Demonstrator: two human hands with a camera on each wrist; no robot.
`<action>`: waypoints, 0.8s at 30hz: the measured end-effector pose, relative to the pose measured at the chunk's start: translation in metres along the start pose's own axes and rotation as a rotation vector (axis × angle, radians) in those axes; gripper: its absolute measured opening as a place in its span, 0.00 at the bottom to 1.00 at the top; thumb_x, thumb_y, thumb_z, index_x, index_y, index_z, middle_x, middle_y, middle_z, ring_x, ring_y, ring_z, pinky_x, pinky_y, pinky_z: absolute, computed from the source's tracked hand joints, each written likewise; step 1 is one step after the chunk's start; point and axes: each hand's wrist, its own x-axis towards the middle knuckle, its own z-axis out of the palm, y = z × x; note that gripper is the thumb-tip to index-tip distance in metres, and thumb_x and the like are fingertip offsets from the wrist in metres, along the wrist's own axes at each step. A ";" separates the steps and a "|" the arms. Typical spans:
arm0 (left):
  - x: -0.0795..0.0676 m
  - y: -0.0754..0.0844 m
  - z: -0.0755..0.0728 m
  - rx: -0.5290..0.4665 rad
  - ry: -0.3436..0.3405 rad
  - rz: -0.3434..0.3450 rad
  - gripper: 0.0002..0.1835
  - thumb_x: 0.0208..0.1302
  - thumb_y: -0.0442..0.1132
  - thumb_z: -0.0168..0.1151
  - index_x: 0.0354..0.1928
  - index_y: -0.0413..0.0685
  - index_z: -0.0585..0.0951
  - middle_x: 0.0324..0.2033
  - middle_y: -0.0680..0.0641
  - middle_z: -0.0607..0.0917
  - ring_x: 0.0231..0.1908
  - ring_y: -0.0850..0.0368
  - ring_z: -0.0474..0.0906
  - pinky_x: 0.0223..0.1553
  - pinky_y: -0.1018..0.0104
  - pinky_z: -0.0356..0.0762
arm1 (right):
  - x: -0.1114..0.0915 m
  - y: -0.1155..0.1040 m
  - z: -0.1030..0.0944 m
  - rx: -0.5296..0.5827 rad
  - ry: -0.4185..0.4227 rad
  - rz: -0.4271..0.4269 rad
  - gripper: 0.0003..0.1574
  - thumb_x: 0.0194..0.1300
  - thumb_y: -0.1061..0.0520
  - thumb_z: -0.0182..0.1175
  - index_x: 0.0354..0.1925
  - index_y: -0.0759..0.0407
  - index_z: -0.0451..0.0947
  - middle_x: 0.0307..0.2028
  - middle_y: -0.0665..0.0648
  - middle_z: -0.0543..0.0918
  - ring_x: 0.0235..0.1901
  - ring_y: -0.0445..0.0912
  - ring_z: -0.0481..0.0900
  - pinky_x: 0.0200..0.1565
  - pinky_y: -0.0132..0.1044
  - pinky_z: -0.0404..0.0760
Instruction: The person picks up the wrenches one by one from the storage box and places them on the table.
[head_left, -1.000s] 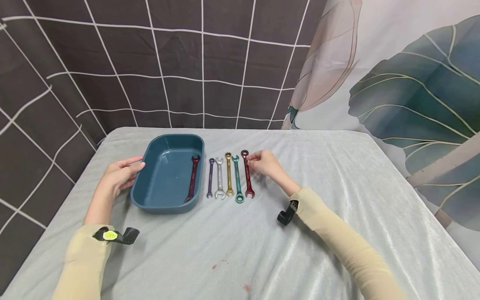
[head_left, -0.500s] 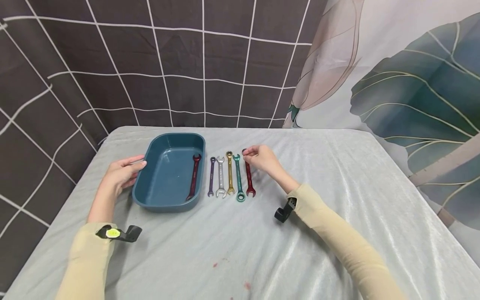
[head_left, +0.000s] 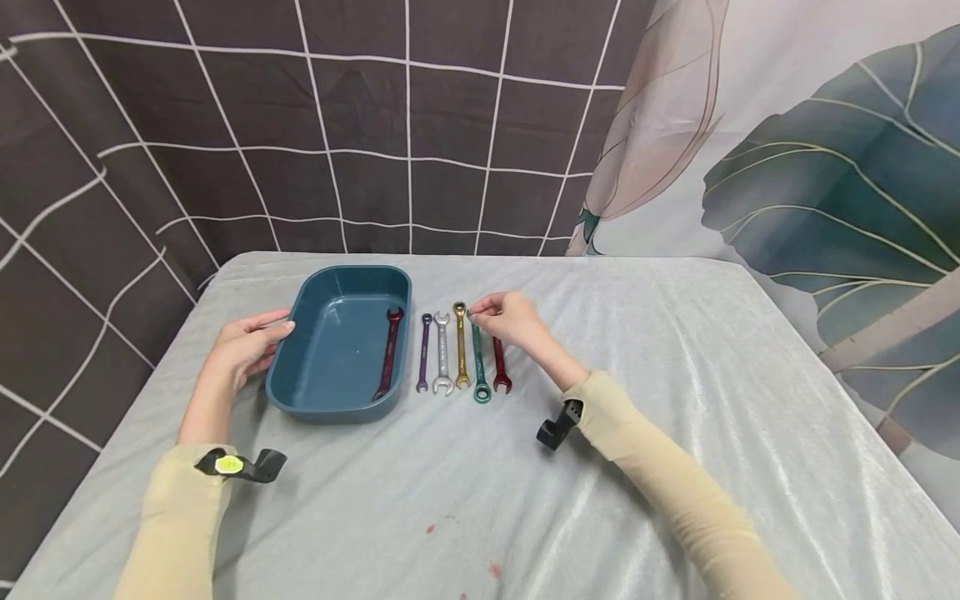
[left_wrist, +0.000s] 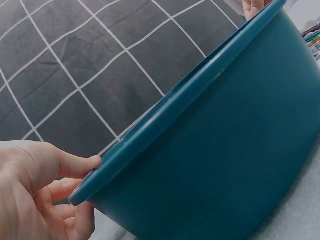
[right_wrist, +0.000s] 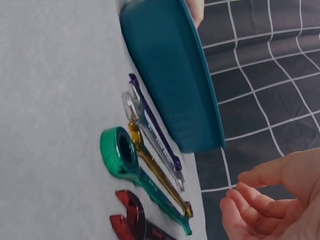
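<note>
My left hand pinches the left rim of a blue plastic tub, thumb on one side of the edge and fingers on the other, as the left wrist view shows. Inside the tub lies one dark red wrench. My right hand is over the far ends of a green wrench and a second red wrench, hiding the red one's top. Nothing is between its loosely bent fingers. Left of the green one lie a gold wrench, a silver wrench and a purple wrench.
A pale grey cloth covers the table, with a few small reddish spots near the front. Behind the table hangs a dark curtain with white grid lines. A leaf-patterned curtain hangs at the right.
My right hand has moved left from the red wrench on the table toward the green wrench's far end. The left hand stays at the tub's rim.
</note>
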 end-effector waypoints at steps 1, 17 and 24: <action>0.000 0.000 0.000 -0.001 0.001 -0.002 0.35 0.66 0.51 0.59 0.72 0.52 0.61 0.26 0.70 0.73 0.33 0.71 0.70 0.34 0.76 0.73 | 0.000 -0.001 0.001 -0.001 -0.003 -0.001 0.12 0.63 0.57 0.60 0.43 0.61 0.83 0.39 0.60 0.86 0.31 0.42 0.80 0.30 0.26 0.74; 0.003 -0.001 0.000 0.011 0.008 -0.012 0.35 0.66 0.51 0.59 0.72 0.52 0.62 0.27 0.70 0.73 0.35 0.69 0.70 0.35 0.76 0.73 | -0.002 -0.029 0.015 0.085 -0.104 -0.003 0.14 0.66 0.59 0.57 0.47 0.63 0.81 0.42 0.65 0.85 0.39 0.56 0.84 0.37 0.36 0.83; 0.003 0.000 0.001 0.015 0.020 -0.007 0.34 0.66 0.51 0.59 0.72 0.53 0.62 0.26 0.70 0.74 0.33 0.70 0.70 0.34 0.76 0.73 | 0.000 -0.039 0.020 0.104 -0.124 -0.016 0.15 0.64 0.61 0.55 0.48 0.63 0.80 0.37 0.61 0.84 0.38 0.56 0.84 0.36 0.35 0.83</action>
